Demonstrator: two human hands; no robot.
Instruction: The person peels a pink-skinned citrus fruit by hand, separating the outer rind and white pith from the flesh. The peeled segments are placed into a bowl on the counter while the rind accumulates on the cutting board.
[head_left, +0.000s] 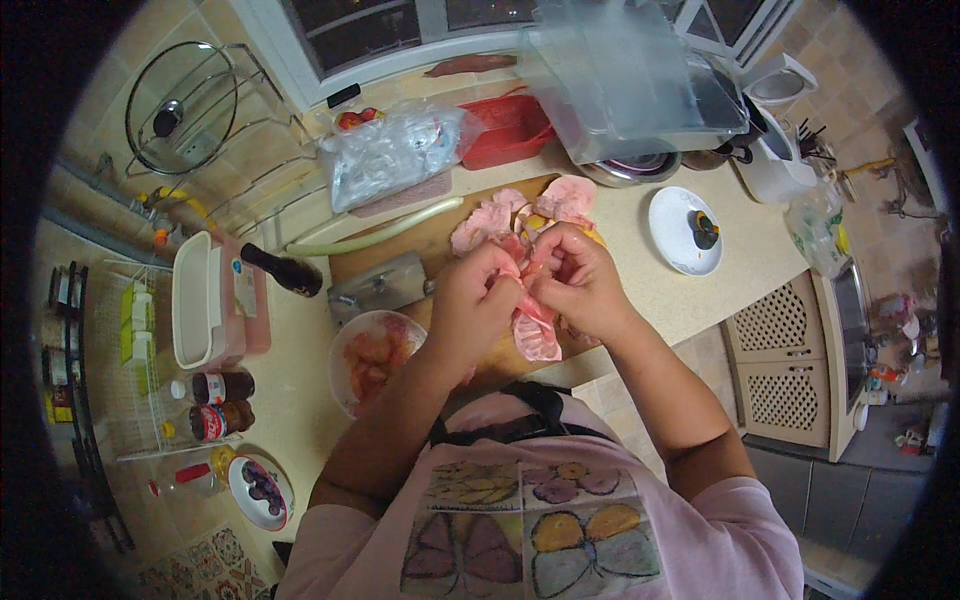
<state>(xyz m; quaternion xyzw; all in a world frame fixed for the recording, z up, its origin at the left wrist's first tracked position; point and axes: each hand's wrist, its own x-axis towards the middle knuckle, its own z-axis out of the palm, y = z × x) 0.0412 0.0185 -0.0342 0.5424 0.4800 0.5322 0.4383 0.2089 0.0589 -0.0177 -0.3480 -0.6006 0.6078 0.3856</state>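
Note:
My left hand (480, 300) and my right hand (577, 277) meet over a wooden cutting board (450, 217), both pinching a pink piece of citrus peel or membrane (537, 337), which hangs down between them. More pink peel pieces (484, 225) lie on the board beyond my fingers, some with a yellow outer side. A cleaver (382, 285) rests flat on the board left of my left hand. Partly behind my left forearm is a clear bowl (337, 375) of peeled reddish citrus pulp (375, 360). What my fingertips touch exactly is partly hidden.
A long green onion stalk (375, 229) crosses the board's far left edge. A dark bottle (285, 271) and a pink lidded container (240, 300) stand left. Beyond are a plastic bag (397, 154) and a red basket (506, 127). A white plate (671, 225) sits right, a bowl of dark fruit (281, 495) lower left.

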